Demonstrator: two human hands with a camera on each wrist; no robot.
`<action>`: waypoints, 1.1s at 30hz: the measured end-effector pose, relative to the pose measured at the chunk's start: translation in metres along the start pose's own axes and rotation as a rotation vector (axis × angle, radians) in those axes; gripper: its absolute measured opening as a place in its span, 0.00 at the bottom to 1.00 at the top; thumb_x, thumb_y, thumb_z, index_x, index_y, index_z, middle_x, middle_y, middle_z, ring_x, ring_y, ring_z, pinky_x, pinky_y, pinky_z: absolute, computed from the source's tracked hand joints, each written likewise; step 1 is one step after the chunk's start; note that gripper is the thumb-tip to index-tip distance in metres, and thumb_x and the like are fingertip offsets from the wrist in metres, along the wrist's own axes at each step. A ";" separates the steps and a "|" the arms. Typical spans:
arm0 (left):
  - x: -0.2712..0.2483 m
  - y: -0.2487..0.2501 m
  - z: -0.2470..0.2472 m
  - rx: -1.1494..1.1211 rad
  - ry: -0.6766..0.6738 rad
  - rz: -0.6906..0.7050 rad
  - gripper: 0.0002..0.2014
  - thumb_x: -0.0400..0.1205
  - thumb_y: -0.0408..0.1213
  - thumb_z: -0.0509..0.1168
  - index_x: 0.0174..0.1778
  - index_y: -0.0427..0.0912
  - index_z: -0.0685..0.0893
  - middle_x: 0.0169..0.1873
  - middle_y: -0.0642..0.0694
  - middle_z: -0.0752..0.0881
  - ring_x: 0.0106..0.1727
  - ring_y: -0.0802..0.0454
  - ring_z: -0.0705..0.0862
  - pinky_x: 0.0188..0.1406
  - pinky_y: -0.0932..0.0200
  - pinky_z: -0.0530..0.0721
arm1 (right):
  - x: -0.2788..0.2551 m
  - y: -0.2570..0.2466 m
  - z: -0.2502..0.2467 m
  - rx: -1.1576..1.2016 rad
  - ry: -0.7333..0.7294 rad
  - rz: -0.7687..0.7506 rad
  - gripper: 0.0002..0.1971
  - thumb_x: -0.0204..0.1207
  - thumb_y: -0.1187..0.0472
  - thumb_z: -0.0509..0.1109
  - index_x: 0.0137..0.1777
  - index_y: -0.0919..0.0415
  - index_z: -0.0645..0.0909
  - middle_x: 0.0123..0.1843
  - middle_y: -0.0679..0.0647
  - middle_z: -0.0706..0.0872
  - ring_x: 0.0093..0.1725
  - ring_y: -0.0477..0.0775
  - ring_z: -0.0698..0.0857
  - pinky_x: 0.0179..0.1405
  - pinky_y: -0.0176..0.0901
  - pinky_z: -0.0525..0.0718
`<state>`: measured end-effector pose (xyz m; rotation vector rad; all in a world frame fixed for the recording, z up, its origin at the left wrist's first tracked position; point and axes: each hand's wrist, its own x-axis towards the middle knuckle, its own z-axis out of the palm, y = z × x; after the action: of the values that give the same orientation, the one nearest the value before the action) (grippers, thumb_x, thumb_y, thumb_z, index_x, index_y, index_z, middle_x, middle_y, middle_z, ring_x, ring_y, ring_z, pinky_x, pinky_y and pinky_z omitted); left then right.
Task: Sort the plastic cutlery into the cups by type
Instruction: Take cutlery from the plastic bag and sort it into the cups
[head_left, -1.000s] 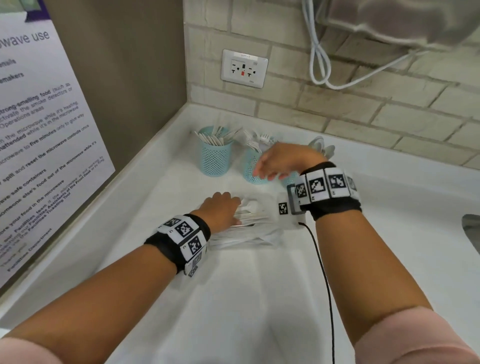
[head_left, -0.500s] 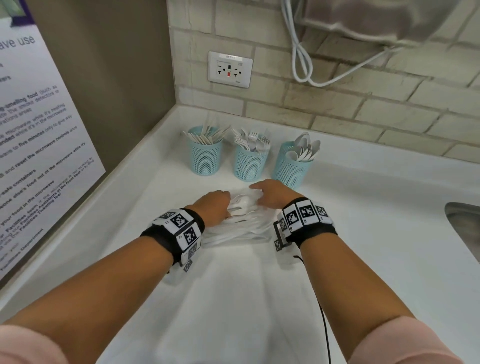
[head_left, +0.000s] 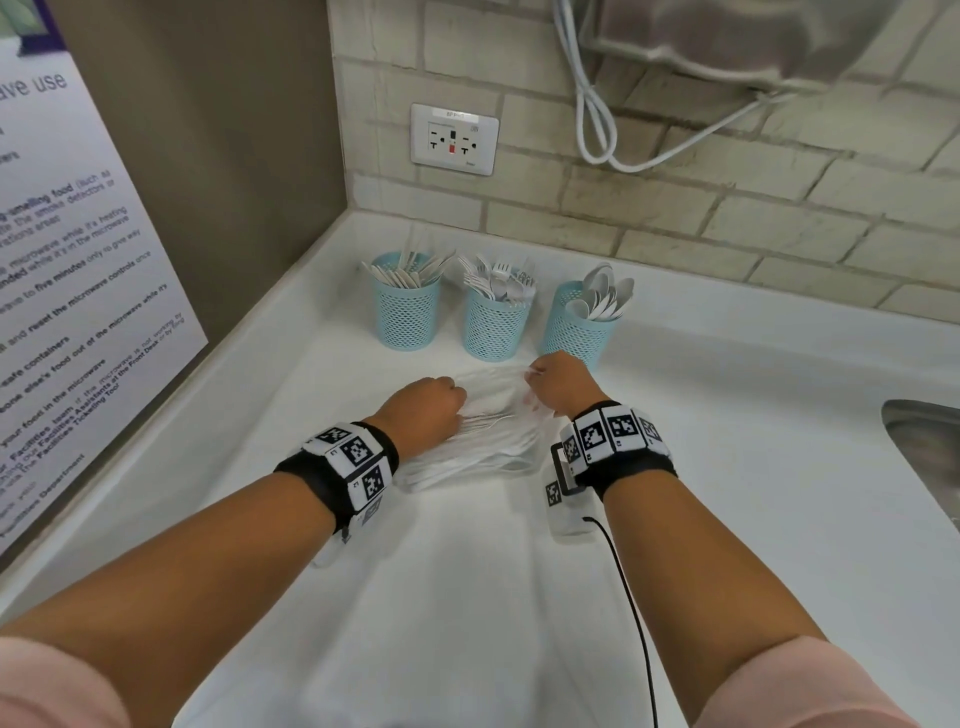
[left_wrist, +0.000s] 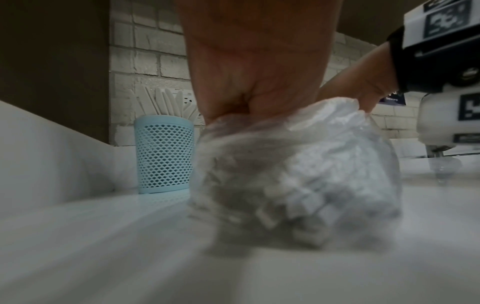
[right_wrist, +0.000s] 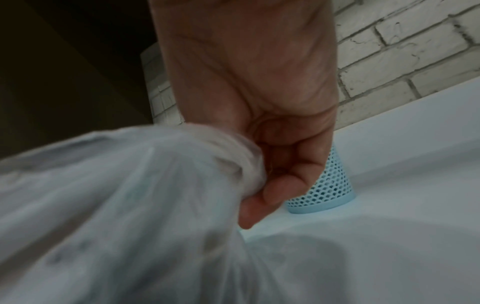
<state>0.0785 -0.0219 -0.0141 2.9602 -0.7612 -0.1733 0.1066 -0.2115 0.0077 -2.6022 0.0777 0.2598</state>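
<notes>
A clear plastic bag (head_left: 483, 441) of white cutlery lies on the white counter (head_left: 467, 597). My left hand (head_left: 434, 408) grips the bag's left side with curled fingers. At the bag's right edge, my right hand (head_left: 550, 382) pinches the film. In the left wrist view the bag (left_wrist: 298, 174) bulges under my left hand (left_wrist: 254, 92). The right wrist view shows my right hand (right_wrist: 272, 185) with thumb and fingers bunching the bag (right_wrist: 130, 205). Three blue mesh cups stand behind: the left cup (head_left: 408, 312) with knives, the middle cup (head_left: 496, 322) with forks, the right cup (head_left: 576, 327) with spoons.
A wall with a poster (head_left: 78, 312) borders the counter on the left, and a brick wall with an outlet (head_left: 453, 139) and a hanging white cord (head_left: 597, 114) stands behind. A steel sink (head_left: 930, 457) cuts in at the right edge.
My right hand has come back from the middle cup to the bag and now pinches its right edge. My left hand has stayed on the bag.
</notes>
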 end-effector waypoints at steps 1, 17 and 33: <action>0.000 0.000 -0.001 0.008 0.007 -0.002 0.12 0.84 0.36 0.55 0.55 0.32 0.78 0.52 0.37 0.81 0.52 0.40 0.81 0.46 0.52 0.76 | -0.001 0.000 -0.001 0.001 -0.006 0.005 0.13 0.82 0.63 0.58 0.49 0.69 0.84 0.54 0.62 0.87 0.54 0.64 0.86 0.41 0.47 0.86; 0.000 0.002 0.003 0.119 -0.099 0.005 0.18 0.86 0.46 0.56 0.68 0.42 0.74 0.64 0.41 0.70 0.66 0.42 0.68 0.56 0.47 0.72 | -0.009 -0.005 -0.003 0.057 -0.057 0.027 0.16 0.83 0.65 0.55 0.58 0.71 0.82 0.55 0.64 0.83 0.46 0.61 0.84 0.37 0.47 0.86; 0.000 -0.005 -0.007 -0.356 -0.048 -0.100 0.10 0.86 0.41 0.57 0.51 0.37 0.76 0.42 0.45 0.77 0.43 0.47 0.76 0.41 0.57 0.70 | -0.007 0.003 -0.006 0.128 -0.098 0.128 0.14 0.77 0.67 0.63 0.60 0.65 0.83 0.51 0.59 0.86 0.44 0.62 0.87 0.41 0.46 0.87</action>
<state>0.0813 -0.0173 -0.0077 2.6622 -0.5228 -0.3479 0.1009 -0.2173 0.0125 -2.4570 0.2200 0.4136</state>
